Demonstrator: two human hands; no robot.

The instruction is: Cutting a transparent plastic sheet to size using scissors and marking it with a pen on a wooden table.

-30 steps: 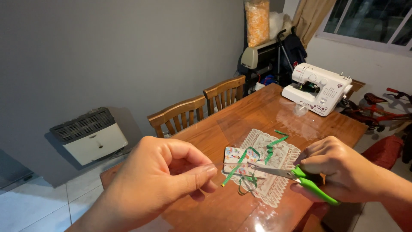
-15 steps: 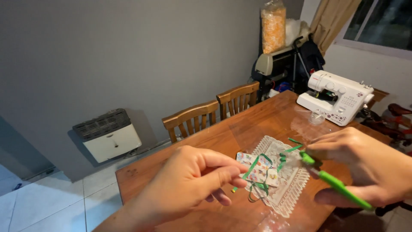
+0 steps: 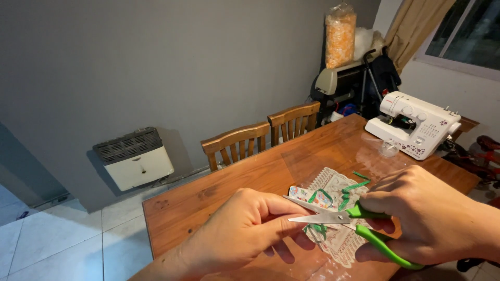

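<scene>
Green-handled scissors (image 3: 341,217) gape in the right hand (image 3: 427,218) — left hand (image 3: 245,234) pinches something unseen at nine o'clock; keep fingertips (image 3: 307,209) clear.

I see a long wooden table (image 3: 250,182) with two wooden chairs (image 3: 260,140) pushed in at its far side. A white sewing machine (image 3: 414,123) sits on the table's far right end. Against the grey wall stands a white wall heater (image 3: 134,158). Behind, a tall bag of orange snacks (image 3: 340,34) rests on a cluttered stand.
</scene>
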